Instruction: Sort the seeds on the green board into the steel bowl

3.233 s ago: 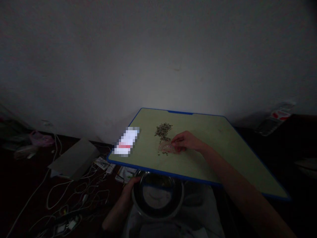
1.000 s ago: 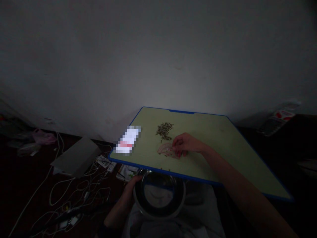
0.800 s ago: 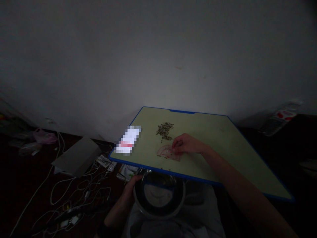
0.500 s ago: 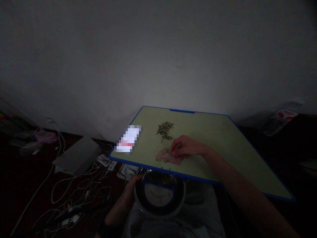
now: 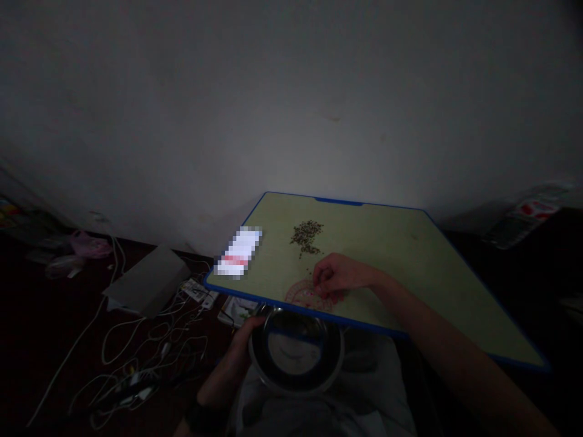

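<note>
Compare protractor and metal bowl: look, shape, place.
Protractor is see-through with pink markings; bowl is shiny metal.
Protractor is a flat half-disc; bowl is round and hollow.
Protractor is on the board; bowl is below its near edge.
Shared: each is held, right hand and left hand respectively.

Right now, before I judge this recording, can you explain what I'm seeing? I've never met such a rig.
No robot here: a person works with two bare hands, seen from a camera worn on the head, looking forward and down. On the pale, blue-edged board lie a pile of small dark grains and a bright, pixelated slab, probably a phone. The right hand holds a clear, red-marked protractor near the front edge. Below that edge, the left hand holds a metal bowl.
</note>
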Available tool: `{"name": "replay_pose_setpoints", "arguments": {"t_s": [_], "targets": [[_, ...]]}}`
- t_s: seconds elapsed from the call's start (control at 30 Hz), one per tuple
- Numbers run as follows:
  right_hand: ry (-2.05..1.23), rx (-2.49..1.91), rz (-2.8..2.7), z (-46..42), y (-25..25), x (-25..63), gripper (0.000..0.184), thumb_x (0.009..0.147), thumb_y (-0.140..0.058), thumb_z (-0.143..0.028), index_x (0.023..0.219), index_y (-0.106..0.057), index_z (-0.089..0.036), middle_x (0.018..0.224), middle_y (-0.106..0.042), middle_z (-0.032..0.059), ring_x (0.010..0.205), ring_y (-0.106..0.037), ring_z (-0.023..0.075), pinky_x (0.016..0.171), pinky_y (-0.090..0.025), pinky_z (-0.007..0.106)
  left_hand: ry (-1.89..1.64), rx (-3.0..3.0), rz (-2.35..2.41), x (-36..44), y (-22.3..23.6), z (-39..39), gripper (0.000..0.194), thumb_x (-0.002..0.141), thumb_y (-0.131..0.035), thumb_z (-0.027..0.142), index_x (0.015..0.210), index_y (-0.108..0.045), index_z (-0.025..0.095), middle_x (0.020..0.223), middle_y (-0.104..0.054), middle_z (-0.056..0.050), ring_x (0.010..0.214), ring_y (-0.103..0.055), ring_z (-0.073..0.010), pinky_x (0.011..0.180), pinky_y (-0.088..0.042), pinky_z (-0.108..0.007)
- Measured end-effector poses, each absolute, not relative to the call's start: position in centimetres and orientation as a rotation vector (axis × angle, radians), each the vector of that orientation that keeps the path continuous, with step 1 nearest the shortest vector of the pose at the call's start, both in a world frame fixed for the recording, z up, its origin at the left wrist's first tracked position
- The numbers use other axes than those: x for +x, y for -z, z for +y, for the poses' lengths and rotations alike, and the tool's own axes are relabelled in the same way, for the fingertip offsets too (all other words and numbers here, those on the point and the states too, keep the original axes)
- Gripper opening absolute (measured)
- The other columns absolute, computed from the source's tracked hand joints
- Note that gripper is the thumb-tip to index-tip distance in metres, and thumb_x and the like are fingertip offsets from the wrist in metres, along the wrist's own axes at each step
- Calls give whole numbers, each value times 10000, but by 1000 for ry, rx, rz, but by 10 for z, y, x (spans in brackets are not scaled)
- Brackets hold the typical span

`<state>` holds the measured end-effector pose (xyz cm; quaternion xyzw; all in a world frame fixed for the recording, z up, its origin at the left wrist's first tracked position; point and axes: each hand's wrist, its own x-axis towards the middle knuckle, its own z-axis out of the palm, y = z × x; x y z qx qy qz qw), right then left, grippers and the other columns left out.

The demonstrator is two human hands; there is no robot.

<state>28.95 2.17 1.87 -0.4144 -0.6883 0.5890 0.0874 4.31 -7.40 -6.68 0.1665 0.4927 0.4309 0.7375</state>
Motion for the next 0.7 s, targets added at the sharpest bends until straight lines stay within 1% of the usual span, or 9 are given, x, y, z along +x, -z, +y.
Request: {"name": "replay_pose_setpoints", "arguments": {"t_s": [0.1,0.2,0.27,0.33,0.43,0.53,0.6,0.7], "targets": [[-1786,-1194,-2051,22,-17,291,197,667,-676,-281,775,-591,-140,561,-634,-11,457,-603,114,431,-469,202,-906,292,1127,48,59,-72,235,710,-585,304,614,-698,122,542,-707,-46,513,-618,-180,610,-468,-284],[-1832,-1181,-2016,22,-14,291,217,668,-678,-294,783,-577,-141,569,-635,-7,465,-611,123,449,-490,223,-912,247,1174,51,55,-70,230,712,-571,265,577,-690,122,491,-687,-43,512,-623,-186,622,-472,-287],[-1858,-1185,-1996,21,-13,290,233,668,-679,-307,791,-570,-141,584,-639,-3,470,-615,124,449,-487,221,-949,252,1195,50,56,-71,190,703,-584,232,578,-686,133,518,-699,-33,532,-627,-180,634,-470,-281],[-1859,-1189,-1999,21,-14,290,246,665,-685,-314,796,-571,-140,582,-636,-5,467,-612,117,442,-477,207,-966,284,1183,48,57,-72,160,696,-604,236,597,-686,142,563,-715,-28,548,-628,-180,643,-468,-284],[-1778,-1172,-1996,26,-18,297,261,663,-691,-328,804,-584,-137,584,-635,-8,455,-589,97,428,-455,188,-960,325,1158,47,59,-74,164,701,-608,258,627,-688,135,589,-720,-36,540,-627,-187,651,-465,-296],[-1607,-1169,-1932,36,-25,317,277,664,-692,-358,796,-601,-133,610,-650,3,432,-556,78,413,-431,182,-970,311,1154,48,58,-74,182,712,-600,262,628,-688,126,545,-702,-36,510,-619,-183,641,-464,-294],[-1504,-1211,-1899,44,-28,335,288,647,-708,-359,785,-610,-126,604,-651,10,427,-548,76,411,-427,183,-951,296,1160,49,56,-73,193,709,-607,268,591,-676,131,488,-678,-28,462,-597,-172,604,-461,-284],[-1511,-1325,-1928,50,-29,355,273,639,-713,-343,779,-620,-129,610,-659,16,446,-564,87,423,-437,187,-898,263,1181,49,54,-70,213,718,-589,258,560,-666,137,442,-657,-26,442,-591,-171,572,-457,-277]]}}
